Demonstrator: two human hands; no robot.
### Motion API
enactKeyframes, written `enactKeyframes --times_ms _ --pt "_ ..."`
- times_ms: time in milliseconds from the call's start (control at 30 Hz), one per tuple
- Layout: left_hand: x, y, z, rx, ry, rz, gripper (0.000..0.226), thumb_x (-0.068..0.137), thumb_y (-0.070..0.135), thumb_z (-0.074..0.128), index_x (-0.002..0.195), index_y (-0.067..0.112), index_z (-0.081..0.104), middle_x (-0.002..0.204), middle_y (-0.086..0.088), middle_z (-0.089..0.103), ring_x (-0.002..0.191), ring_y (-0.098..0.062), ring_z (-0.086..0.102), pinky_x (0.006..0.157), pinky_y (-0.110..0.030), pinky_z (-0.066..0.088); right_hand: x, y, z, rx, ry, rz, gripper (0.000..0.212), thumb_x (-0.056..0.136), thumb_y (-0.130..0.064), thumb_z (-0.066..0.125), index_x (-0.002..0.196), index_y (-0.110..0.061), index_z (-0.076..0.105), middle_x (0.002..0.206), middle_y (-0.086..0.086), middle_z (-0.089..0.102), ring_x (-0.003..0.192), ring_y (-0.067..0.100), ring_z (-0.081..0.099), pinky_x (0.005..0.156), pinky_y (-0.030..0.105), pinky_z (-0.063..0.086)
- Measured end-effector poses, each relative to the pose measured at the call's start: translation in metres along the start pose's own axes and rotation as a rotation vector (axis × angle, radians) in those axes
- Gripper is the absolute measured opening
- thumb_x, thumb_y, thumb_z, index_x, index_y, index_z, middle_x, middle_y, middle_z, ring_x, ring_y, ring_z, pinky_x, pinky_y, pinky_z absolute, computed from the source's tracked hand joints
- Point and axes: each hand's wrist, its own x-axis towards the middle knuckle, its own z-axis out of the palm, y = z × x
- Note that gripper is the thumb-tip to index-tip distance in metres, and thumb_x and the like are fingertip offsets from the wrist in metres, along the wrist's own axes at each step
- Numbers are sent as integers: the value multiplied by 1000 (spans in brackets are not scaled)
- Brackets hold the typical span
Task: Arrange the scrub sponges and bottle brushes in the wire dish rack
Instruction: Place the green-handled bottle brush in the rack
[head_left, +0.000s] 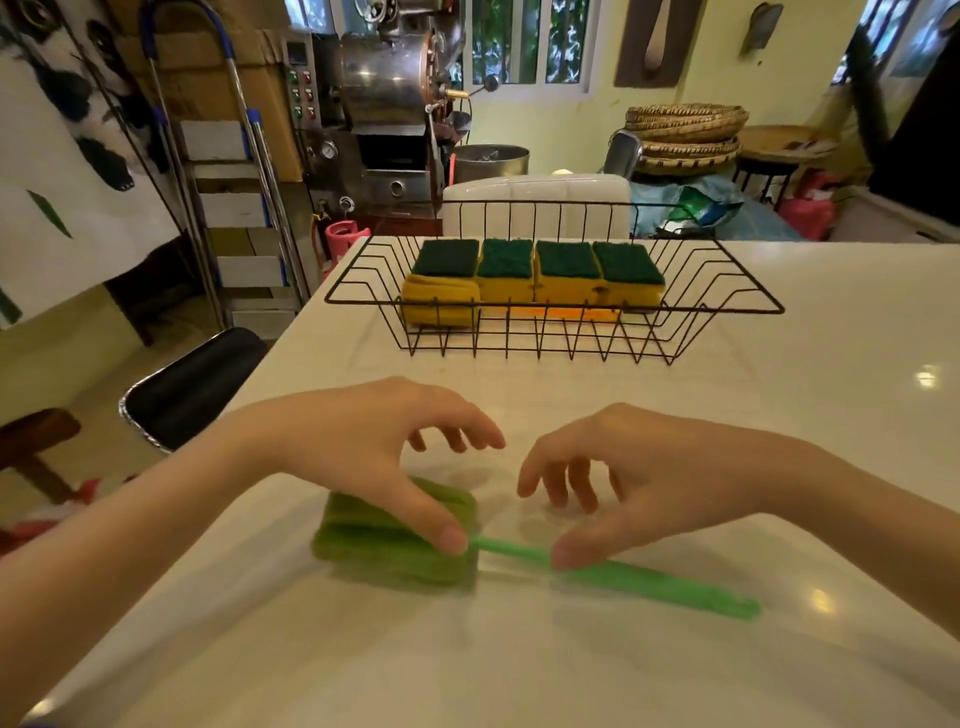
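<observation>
A black wire dish rack stands at the far side of the white table, holding a row of several yellow scrub sponges with dark green tops. Near me lies a green bottle brush, its sponge head to the left and its handle pointing right. My left hand hovers over the brush head, its thumb touching where head meets handle. My right hand hovers over the handle, thumb tip touching it. Both hands have spread, curled fingers and grip nothing.
The white table runs from me to the rack. A black stool stands off the table's left edge. A white chair back rises behind the rack. A step ladder and a metal machine stand further back left.
</observation>
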Motion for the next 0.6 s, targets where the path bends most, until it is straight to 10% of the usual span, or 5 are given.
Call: enactKeyframes --times_ms 333,600 --pt "12 -6 -4 91 -124 -45 39 62 56 68 97 45 55 97 25 57 91 8 49 73 -11 44 0 1 4 -62 -8 -13 17 78 -25 62 94 -26 64 81 -1 65 73 10 58 73 36 50" --pt "21 -1 -55 -10 203 11 36 70 58 54 104 48 47 104 29 51 96 11 49 70 -11 43 -2 16 -54 -340 301 20 16 83 -29 58 98 -31 62 84 -12 63 75 3 57 64 20 47"
